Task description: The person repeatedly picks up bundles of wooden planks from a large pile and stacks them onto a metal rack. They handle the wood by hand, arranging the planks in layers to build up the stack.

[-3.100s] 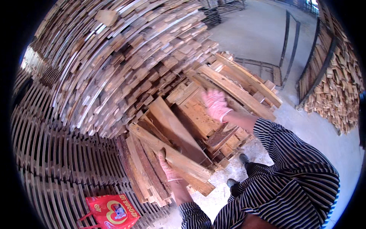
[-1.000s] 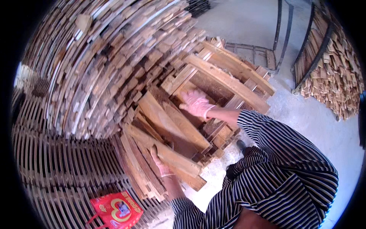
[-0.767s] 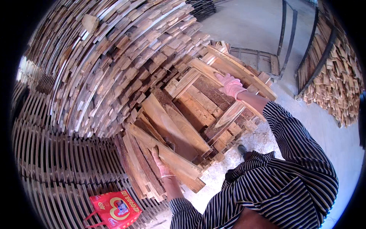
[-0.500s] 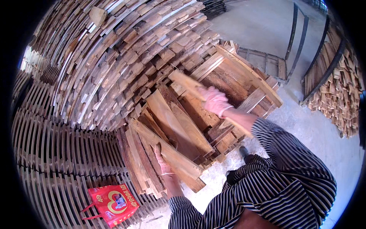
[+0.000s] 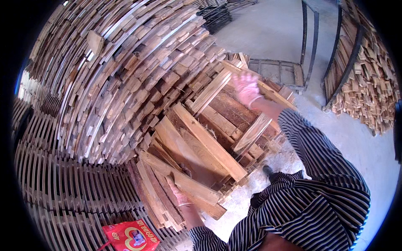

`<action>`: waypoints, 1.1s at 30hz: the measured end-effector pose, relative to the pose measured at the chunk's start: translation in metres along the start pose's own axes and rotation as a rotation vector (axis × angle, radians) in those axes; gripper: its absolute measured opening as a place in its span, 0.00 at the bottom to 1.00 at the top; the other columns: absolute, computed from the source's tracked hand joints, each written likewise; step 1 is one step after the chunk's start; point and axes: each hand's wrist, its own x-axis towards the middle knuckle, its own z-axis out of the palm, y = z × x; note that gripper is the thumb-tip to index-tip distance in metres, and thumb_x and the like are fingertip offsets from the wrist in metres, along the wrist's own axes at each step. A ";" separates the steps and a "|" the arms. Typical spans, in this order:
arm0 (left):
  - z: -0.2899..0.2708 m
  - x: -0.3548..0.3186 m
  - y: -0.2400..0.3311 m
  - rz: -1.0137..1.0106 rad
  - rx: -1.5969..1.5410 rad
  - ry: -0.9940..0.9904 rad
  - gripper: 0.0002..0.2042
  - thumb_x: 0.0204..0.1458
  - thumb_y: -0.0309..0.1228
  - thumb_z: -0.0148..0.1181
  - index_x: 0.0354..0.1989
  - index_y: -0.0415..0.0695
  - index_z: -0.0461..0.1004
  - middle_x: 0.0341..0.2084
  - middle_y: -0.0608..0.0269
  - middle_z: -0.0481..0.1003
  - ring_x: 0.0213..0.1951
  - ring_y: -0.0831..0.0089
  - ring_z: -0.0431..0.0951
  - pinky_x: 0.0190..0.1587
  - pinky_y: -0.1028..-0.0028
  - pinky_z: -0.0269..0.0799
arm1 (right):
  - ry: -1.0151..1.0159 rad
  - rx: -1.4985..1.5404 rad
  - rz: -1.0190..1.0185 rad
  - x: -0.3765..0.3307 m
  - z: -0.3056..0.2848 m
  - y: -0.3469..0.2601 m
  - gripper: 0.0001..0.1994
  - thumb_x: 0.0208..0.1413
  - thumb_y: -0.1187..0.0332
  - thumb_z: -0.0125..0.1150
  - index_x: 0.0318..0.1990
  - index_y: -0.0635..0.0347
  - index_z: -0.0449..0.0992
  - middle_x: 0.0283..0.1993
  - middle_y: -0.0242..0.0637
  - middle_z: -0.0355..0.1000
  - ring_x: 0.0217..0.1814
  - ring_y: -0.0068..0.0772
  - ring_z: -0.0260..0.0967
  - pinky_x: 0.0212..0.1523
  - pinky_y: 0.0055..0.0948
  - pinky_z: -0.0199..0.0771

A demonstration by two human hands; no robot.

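Over it came: one pale plank [image 5: 210, 140], swung half a second earlier by the right grip [image 5: 247, 88] above the low pile [image 5: 222, 117], had been laid down across the middle of that pile, just right of a wide, smooth board [image 5: 184, 148]. And the right grip was off it, out over the far right part of the low pile, pink-gloved, blurred, fingers spread with no plank in them; whether it touched the wood below, I couldn't tell.

Left grip [image 5: 180, 194], also pink-gloved, stayed at the pile's near left, set against the edge of one slanting plank [image 5: 190, 183]. Its fingers were partly hidden, so I couldn't tell how tightly they closed. That made two grips, two striped sleeves [image 5: 305, 134], and two planks set either side of the wide board.

Around the low pile, then! One tall stack [image 5: 125, 71] rose from its far left side, too many pieces to count. One red bag [image 5: 132, 236] sat near left, against rows of slats [image 5: 75, 196]. One racked stack [image 5: 368, 79] stood well apart to the right, beyond two dark upright bars [image 5: 314, 46]. One boot [image 5: 268, 169] showed just beside the pile's near edge.
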 end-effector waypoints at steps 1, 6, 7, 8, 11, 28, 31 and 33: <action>0.001 -0.001 0.000 0.007 0.046 -0.043 0.38 0.56 0.62 0.58 0.66 0.46 0.65 0.57 0.56 0.73 0.53 0.60 0.75 0.58 0.60 0.73 | -0.058 0.035 0.048 -0.005 0.009 0.026 0.30 0.60 0.58 0.57 0.69 0.50 0.60 0.65 0.57 0.64 0.61 0.58 0.71 0.58 0.58 0.69; 0.007 -0.008 0.000 -0.020 0.015 0.057 0.36 0.56 0.61 0.59 0.63 0.45 0.68 0.52 0.55 0.75 0.49 0.61 0.76 0.55 0.61 0.74 | -0.556 0.277 0.037 0.006 0.031 0.091 0.34 0.57 0.58 0.62 0.71 0.44 0.57 0.62 0.54 0.66 0.52 0.52 0.76 0.48 0.52 0.80; 0.009 -0.010 -0.002 0.052 0.066 0.098 0.37 0.56 0.62 0.58 0.64 0.45 0.67 0.52 0.56 0.75 0.49 0.60 0.76 0.56 0.60 0.74 | -0.583 0.328 0.025 0.005 0.028 0.089 0.35 0.57 0.58 0.62 0.72 0.44 0.56 0.62 0.55 0.66 0.52 0.52 0.77 0.47 0.51 0.81; 0.010 -0.013 -0.001 0.077 0.104 0.115 0.37 0.55 0.62 0.60 0.65 0.46 0.65 0.53 0.56 0.74 0.51 0.59 0.76 0.57 0.60 0.73 | -0.608 0.340 0.041 0.006 0.023 0.080 0.37 0.57 0.58 0.62 0.73 0.43 0.54 0.63 0.55 0.66 0.51 0.53 0.77 0.46 0.49 0.82; 0.007 -0.013 -0.005 0.164 0.270 0.254 0.40 0.54 0.65 0.59 0.67 0.48 0.63 0.57 0.57 0.71 0.53 0.58 0.74 0.61 0.57 0.70 | -0.615 0.581 0.017 -0.019 0.008 0.026 0.42 0.55 0.52 0.63 0.76 0.44 0.49 0.60 0.62 0.66 0.53 0.56 0.76 0.49 0.44 0.81; 0.094 0.012 -0.043 0.026 0.283 0.028 0.37 0.55 0.57 0.64 0.67 0.46 0.65 0.61 0.58 0.69 0.60 0.57 0.71 0.63 0.60 0.70 | -0.821 1.099 -0.694 -0.081 -0.137 -0.150 0.48 0.55 0.27 0.49 0.75 0.50 0.53 0.71 0.66 0.55 0.71 0.64 0.59 0.65 0.50 0.66; 0.119 0.029 -0.066 -0.070 0.076 0.046 0.31 0.62 0.50 0.59 0.67 0.44 0.65 0.59 0.56 0.71 0.59 0.59 0.73 0.64 0.59 0.70 | -0.798 1.083 -0.373 -0.089 -0.129 -0.131 0.44 0.55 0.32 0.54 0.75 0.43 0.55 0.74 0.64 0.53 0.75 0.60 0.55 0.72 0.44 0.59; 0.121 0.043 -0.076 -0.060 0.071 0.022 0.31 0.62 0.50 0.59 0.66 0.42 0.65 0.57 0.55 0.72 0.57 0.60 0.74 0.62 0.59 0.71 | -0.801 1.044 -0.269 -0.086 -0.109 -0.114 0.42 0.56 0.35 0.56 0.74 0.45 0.56 0.73 0.62 0.55 0.74 0.59 0.56 0.71 0.44 0.60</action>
